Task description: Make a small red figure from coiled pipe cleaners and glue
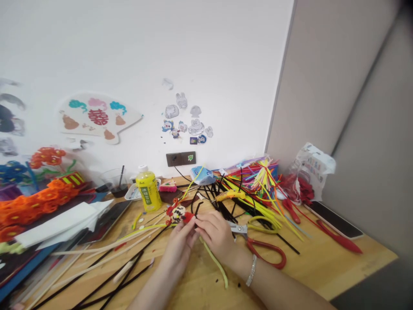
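Near the middle of the table is a small pipe-cleaner doll (pixel 179 213) with a white, black-marked head, red pieces round it and a red body. My left hand (pixel 181 243) is closed on its red body from below. My right hand (pixel 215 234) meets it from the right, fingers pinched at the body's end, where the exact grip is hidden. A short black pipe cleaner (pixel 198 208) sticks up by the fingertips. Below my right hand, a light green pipe cleaner (pixel 215 263) trails onto the table. Scissors (pixel 266 254) with a red and yellow-green handle lie just beyond that hand.
A yellow drink bottle (pixel 148 188) stands behind the doll. Loose pipe cleaners (pixel 261 181) pile at the back right, near red pliers-like handles (pixel 291 211) and a phone (pixel 335 219). Black and cream strips (pixel 129 262) cross the left front. Orange fuzzy flowers (pixel 41 200) and papers (pixel 64 221) sit left.
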A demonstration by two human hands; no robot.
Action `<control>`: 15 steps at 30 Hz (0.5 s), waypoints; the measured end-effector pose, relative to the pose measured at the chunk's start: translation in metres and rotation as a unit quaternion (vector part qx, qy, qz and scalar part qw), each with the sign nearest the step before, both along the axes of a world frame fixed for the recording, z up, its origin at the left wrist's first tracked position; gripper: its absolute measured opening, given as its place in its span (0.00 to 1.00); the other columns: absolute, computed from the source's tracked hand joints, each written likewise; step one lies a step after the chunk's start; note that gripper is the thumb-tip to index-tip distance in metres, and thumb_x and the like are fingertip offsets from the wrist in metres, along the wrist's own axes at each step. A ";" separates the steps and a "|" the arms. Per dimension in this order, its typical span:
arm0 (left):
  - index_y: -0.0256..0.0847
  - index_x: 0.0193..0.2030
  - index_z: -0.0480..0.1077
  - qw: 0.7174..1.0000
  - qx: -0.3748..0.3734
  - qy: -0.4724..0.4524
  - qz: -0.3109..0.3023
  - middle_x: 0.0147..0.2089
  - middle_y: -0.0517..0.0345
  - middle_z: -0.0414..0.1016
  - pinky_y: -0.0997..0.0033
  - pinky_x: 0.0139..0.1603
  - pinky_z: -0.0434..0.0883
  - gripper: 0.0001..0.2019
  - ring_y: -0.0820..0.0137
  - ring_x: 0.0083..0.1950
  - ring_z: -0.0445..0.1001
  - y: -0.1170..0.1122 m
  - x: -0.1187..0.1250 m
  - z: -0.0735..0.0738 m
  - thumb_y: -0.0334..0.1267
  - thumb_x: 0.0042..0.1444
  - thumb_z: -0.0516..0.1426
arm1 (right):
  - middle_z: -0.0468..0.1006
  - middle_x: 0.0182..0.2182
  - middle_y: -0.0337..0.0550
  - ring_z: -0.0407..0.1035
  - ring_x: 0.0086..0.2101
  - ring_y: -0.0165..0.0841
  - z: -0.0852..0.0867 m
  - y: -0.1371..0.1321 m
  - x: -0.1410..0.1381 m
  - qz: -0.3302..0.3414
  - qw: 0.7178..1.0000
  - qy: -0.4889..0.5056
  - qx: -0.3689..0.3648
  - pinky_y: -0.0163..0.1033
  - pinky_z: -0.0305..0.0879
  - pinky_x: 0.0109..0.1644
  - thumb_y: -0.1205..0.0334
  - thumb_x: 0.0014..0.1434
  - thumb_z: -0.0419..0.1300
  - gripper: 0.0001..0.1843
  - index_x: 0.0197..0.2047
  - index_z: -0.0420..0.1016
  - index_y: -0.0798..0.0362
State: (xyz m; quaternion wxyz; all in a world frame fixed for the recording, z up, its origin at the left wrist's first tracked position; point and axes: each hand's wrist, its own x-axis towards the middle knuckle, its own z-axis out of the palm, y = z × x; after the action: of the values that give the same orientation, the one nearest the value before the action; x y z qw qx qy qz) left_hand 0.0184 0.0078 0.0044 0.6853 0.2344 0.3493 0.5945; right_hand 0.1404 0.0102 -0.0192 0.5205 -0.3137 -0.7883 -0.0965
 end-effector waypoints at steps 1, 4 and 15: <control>0.36 0.25 0.71 1.000 -0.008 -0.003 -0.001 0.25 0.61 0.77 0.82 0.29 0.73 0.06 0.77 0.26 0.74 0.000 0.000 0.000 0.22 0.46 0.59 | 0.77 0.40 0.48 0.68 0.41 0.36 -0.002 0.002 0.001 0.002 1.000 -0.011 0.005 0.45 0.67 0.45 0.67 0.60 0.51 0.12 0.47 0.71 0.53; 0.35 0.26 0.72 1.000 -0.027 -0.005 -0.005 0.25 0.59 0.77 0.80 0.28 0.74 0.06 0.77 0.24 0.74 0.001 -0.001 0.001 0.22 0.49 0.57 | 0.76 0.42 0.49 0.68 0.42 0.36 -0.005 0.007 0.004 0.009 0.999 -0.045 0.030 0.44 0.68 0.44 0.69 0.60 0.51 0.15 0.49 0.69 0.54; 0.34 0.26 0.73 0.999 -0.003 0.003 -0.048 0.26 0.56 0.78 0.75 0.31 0.75 0.03 0.72 0.26 0.76 0.000 -0.002 0.001 0.27 0.44 0.63 | 0.75 0.39 0.51 0.68 0.40 0.36 0.002 0.016 0.019 0.049 0.998 -0.046 0.020 0.44 0.68 0.44 0.66 0.59 0.54 0.12 0.47 0.68 0.57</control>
State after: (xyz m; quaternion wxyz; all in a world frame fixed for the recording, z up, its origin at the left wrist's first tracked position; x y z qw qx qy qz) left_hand 0.0165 0.0081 0.0054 0.7126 0.2511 0.3417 0.5589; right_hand 0.1590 0.0267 -0.0173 0.4937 -0.2590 -0.8240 -0.1012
